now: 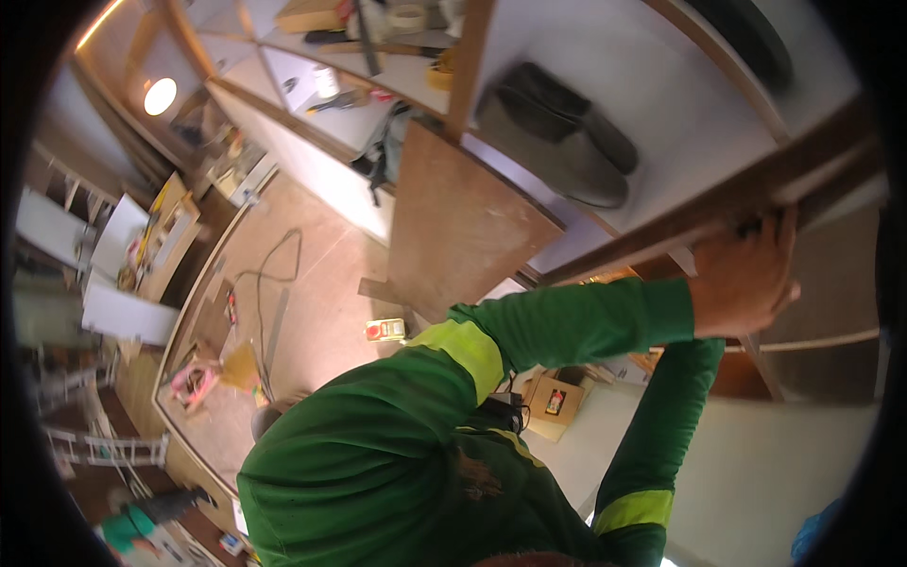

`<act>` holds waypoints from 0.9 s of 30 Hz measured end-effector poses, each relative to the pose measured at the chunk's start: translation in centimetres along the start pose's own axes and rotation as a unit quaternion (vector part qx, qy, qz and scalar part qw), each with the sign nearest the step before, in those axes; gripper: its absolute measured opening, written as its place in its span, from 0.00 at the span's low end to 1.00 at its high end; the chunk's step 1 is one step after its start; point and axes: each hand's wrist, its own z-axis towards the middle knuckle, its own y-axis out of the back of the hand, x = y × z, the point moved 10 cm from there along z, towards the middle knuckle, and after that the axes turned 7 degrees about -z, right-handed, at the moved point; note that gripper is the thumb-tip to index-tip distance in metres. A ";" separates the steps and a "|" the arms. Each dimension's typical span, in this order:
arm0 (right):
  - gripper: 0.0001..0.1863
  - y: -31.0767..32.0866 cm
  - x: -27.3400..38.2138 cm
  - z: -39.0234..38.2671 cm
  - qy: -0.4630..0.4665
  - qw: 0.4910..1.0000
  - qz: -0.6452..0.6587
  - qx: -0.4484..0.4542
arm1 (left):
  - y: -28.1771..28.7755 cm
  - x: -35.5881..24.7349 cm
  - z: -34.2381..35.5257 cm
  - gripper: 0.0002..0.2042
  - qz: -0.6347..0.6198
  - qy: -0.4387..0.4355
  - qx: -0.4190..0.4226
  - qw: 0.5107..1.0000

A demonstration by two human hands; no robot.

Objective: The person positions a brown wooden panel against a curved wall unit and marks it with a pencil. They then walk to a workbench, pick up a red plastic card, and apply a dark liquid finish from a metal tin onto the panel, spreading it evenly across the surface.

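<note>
My left arm, in a green sleeve with a yellow-green band, reaches across to the right. At its end my left hand (pixel 744 274) bends its fingers over the edge of a dark brown wooden strip (pixel 652 236) along the cabinet front. A small dark spot shows on the strip by the fingers. My right forearm rises from below, and its sleeve ends just under the left hand. The right hand itself is hidden there, so its fingers cannot be seen. A pair of dark shoes (pixel 567 132) stands in the white compartment behind the strip.
A brown board (pixel 463 222) leans against the shelving. Tools and tape lie on the upper shelves. On the brown surface below are a yellow tin (pixel 385 329), a looped dark cable (pixel 274 274) and a pink bag (pixel 194 381). Another person (pixel 142 524) is at the lower left.
</note>
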 end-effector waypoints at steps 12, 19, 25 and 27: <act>0.19 9.3 7.3 -11.4 -0.161 0.919 0.360 -0.003 | 10.2 18.3 -40.4 0.21 -0.021 0.232 0.251 0.939; 0.17 3.6 14.8 -45.2 -0.253 0.746 0.477 0.389 | 27.0 13.3 -86.2 0.23 0.018 0.657 -0.045 0.752; 0.28 7.4 22.6 -81.1 -0.045 0.614 0.395 0.682 | 25.8 3.5 -87.4 0.20 0.089 0.664 -0.008 0.742; 0.26 7.9 23.0 -93.3 -0.149 0.508 0.436 0.728 | 25.6 2.3 -83.2 0.21 0.021 0.616 -0.076 0.784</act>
